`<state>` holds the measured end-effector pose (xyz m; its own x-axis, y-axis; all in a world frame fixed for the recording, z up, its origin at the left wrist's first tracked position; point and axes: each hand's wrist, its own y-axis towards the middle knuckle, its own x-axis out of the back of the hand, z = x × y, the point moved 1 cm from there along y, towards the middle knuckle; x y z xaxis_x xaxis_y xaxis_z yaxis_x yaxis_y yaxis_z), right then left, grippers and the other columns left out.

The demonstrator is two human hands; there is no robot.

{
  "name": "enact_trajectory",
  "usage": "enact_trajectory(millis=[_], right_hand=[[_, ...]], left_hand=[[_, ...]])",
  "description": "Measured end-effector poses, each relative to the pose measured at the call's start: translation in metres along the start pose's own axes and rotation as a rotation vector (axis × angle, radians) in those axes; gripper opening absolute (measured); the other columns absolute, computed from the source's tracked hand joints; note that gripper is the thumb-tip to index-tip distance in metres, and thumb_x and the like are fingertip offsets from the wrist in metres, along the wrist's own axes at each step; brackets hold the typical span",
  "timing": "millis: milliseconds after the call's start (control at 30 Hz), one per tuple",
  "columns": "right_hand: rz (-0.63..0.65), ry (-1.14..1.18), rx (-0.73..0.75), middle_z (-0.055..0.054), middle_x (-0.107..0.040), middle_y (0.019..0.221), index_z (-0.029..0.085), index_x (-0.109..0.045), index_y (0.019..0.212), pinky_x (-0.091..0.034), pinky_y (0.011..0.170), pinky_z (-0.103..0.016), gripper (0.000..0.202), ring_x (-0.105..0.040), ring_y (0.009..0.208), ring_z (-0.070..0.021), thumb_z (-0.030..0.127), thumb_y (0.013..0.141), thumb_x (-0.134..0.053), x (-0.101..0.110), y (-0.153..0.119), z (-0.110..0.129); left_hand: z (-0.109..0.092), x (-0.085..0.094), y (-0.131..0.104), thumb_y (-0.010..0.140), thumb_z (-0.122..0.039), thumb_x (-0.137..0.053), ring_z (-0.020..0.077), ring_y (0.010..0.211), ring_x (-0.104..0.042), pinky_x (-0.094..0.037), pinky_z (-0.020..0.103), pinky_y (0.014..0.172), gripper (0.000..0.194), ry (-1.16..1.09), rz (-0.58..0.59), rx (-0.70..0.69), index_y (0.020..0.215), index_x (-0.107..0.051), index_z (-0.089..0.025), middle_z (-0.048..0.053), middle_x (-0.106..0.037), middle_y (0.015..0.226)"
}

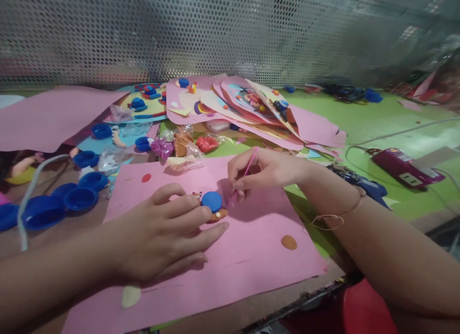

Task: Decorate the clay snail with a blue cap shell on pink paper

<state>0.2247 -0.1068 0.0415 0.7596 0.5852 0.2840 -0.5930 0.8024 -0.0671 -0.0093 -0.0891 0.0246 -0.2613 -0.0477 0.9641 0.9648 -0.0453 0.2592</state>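
A pink sheet (pixel 247 243) lies flat on the work surface. Near its middle is a blue disc (pixel 212 201), with a small brown piece (pixel 218 215) bearing white dots at its lower edge. My left hand (pixel 172 228) rests palm down on the sheet, fingers spread, fingertips beside the disc and brown piece. Just right of the disc, my right hand (pixel 251 173) pinches a thin pink stick (pixel 251 161), its lower end hidden by the fingers. An orange-brown oval (pixel 289 242), a red dot (pixel 146 178) and a cream piece (pixel 131 295) also lie on the sheet.
Blue cups (pixel 81 198) and a white cable (pixel 27 200) lie at the left. Bags of coloured clay (pixel 184 141) sit behind the sheet. Decorated pink sheets (pixel 230 104) are piled farther back, before a perforated metal screen (pixel 179 37). A purple power socket (pixel 406 168) is at right.
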Motion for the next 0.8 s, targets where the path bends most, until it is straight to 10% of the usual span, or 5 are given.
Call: enact_trajectory(millis=[800], right_hand=[[-0.155, 0.012, 0.029, -0.004, -0.071, 0.076, 0.013, -0.073, 0.081, -0.054, 0.062, -0.022, 0.011, -0.063, 0.063, -0.0086, 0.019, 0.076, -0.066, 0.003, 0.008, -0.016]], left_hand=[[0.007, 0.004, 0.002, 0.097, -0.031, -0.027, 0.0188, 0.087, -0.054, -0.031, 0.037, 0.084, 0.039, 0.253, -0.013, 0.007, 0.117, -0.058, -0.018, 0.004, -0.067, 0.094]])
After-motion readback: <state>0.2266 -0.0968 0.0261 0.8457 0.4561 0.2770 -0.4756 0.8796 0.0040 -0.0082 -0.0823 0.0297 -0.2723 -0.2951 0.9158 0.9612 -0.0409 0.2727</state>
